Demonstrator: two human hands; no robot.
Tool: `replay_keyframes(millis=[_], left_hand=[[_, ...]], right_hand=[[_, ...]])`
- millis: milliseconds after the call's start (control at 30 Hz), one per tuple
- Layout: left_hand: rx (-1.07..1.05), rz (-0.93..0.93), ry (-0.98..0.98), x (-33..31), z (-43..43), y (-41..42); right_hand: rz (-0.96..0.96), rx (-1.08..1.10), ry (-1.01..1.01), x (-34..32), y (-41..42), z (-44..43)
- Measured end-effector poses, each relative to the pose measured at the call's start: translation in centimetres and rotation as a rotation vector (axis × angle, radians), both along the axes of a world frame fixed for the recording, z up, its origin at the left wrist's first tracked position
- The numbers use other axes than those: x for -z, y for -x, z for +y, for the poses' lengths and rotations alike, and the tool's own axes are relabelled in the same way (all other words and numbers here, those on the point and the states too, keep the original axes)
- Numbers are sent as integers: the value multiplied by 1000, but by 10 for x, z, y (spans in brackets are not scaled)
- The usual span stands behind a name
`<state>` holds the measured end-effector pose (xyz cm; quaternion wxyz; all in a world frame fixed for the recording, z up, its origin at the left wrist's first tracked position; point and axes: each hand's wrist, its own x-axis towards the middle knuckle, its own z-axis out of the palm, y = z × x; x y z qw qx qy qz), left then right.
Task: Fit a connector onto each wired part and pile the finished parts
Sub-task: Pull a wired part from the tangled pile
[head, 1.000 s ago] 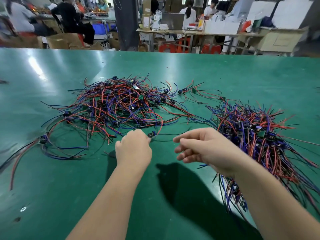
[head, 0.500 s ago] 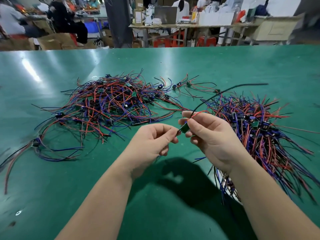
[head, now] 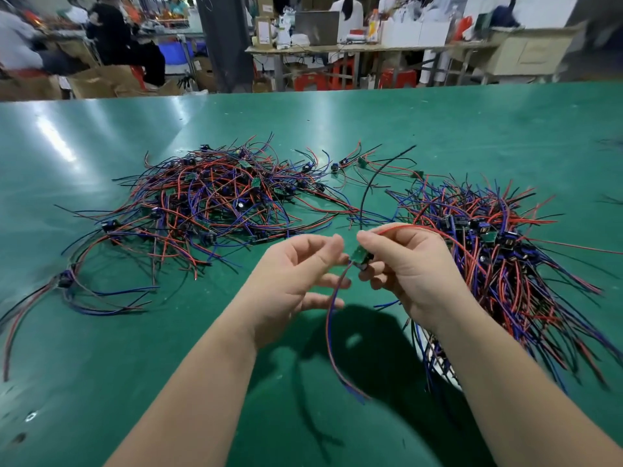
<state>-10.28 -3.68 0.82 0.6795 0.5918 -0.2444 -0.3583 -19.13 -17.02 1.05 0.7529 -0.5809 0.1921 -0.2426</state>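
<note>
My right hand (head: 411, 271) pinches a wired part (head: 359, 255), a small green board, above the green table (head: 101, 332). Red and blue leads hang from the board toward me, while a black wire and a red wire rise past my right fingers. My left hand (head: 296, 281) has curled fingers, and its thumb and forefinger pinch the board's left end. Anything small between those fingertips is hidden. A tangled pile of wired parts (head: 209, 200) lies at the left centre. A second, denser pile (head: 488, 251) lies to the right, under and beyond my right forearm.
A few loose wired parts (head: 340, 163) lie between the two piles at the back. A separate bundle of wires (head: 67, 281) trails toward the table's left edge. Beyond the far edge are workbenches, boxes and seated people.
Both hands lifted a wired part from between the piles and brought it closer together in front of me. Its red and blue leads now hang down, and the black wire has swung upright.
</note>
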Motion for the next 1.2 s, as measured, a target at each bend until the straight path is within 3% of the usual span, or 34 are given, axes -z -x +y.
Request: replay_keyframes(millis=[100,167,333,467,633,700,800,867,900,1033,1200], left_hand=[[-128,-361,-70,8,-3,3],[-133,-428,-79,10,-5,8],[-199,12,113,4,-8,8],[-154,23,121,3,-7,8],[-78,-29,55,8,-7,8],[-75,-126,1,10,-5,7],[-133,-559,-171,18,-7,5],[-168,-696,-224,21,-9,5],[-163,-618,-190,20,-9,6],[-21,-276,-49,14,-7,7],[213,-150,-89,8,-3,15]], right_hand=[[29,47,172,5,-2,3],[20,44,198,7,-4,7],[39,34,-14,5,-3,1],[142,-107,-10,4,-1,4],[74,-192,-128,6,-1,-2],[78,-159,15,9,-2,-3],[248,-86,689,12,0,-4],[288,-98,805,13,0,-3],[273,-80,728,12,0,-3],[107,54,105,1,0,-12],[-59,203,-106,-19,17,-36]])
